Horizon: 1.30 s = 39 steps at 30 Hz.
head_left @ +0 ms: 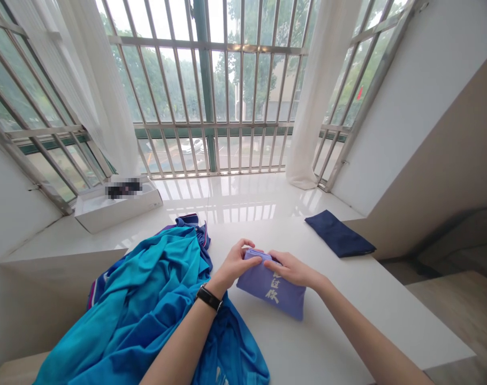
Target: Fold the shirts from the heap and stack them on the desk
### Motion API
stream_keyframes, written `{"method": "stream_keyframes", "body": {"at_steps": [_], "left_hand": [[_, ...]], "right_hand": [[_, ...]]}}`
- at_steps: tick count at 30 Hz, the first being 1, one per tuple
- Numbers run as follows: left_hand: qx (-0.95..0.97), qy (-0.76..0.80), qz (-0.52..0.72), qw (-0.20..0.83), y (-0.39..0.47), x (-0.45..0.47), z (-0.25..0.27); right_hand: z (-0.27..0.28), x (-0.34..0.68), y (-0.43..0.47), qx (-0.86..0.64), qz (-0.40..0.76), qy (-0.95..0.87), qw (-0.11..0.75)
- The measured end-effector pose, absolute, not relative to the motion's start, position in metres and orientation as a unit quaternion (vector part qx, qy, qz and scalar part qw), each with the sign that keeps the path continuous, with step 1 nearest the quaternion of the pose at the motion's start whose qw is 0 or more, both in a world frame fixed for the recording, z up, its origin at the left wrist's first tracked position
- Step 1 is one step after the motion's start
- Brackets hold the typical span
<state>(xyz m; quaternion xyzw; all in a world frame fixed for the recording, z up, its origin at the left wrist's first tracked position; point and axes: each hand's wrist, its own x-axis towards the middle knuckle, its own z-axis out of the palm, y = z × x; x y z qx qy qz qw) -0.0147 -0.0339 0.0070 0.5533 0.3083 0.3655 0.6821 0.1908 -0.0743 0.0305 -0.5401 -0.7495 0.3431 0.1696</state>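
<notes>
A purple shirt [283,297], folded into a small thick rectangle with white printed characters on it, is between my two hands over the white ledge. My left hand [235,264], with a black band on its wrist, grips the top left part, thumb pressed on the near face. On the upper right part, my right hand [291,267] closes with its thumb near the folded edge; some of its fingers are hidden behind the cloth. Beside my left forearm lies a loose heap of blue and turquoise shirts [163,278], partly covered by that arm.
Toward the right edge of the white ledge [388,315] lies a folded navy cloth [340,233]. A white box [119,211] with a blurred-out dark item on it stands at the back left. Behind are a barred window [211,91] and white curtains [318,96].
</notes>
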Motion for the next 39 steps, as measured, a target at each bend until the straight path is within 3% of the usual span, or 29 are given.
{"method": "stream_keyframes", "body": {"at_steps": [8,14,19,27,39], "left_hand": [[0.567,0.348,0.382,0.641,-0.034,-0.012,0.01],[0.594,0.394,0.365,0.599,-0.029,-0.014,0.006],[0.615,0.392,0.344,0.591,-0.03,-0.013,0.005],[0.651,0.395,0.316,0.566,-0.033,-0.012,0.012],[0.678,0.377,0.294,0.558,-0.036,-0.01,0.006]], "right_hand": [[0.053,0.221,-0.076,-0.582,0.22,-0.768,0.154],[0.084,0.37,-0.034,-0.717,0.095,-0.661,0.201],[0.066,0.464,0.001,-0.81,0.109,-0.543,0.194],[0.006,0.48,0.018,-0.833,0.104,-0.523,0.15],[0.009,0.473,0.016,-0.864,0.036,-0.49,0.113]]}}
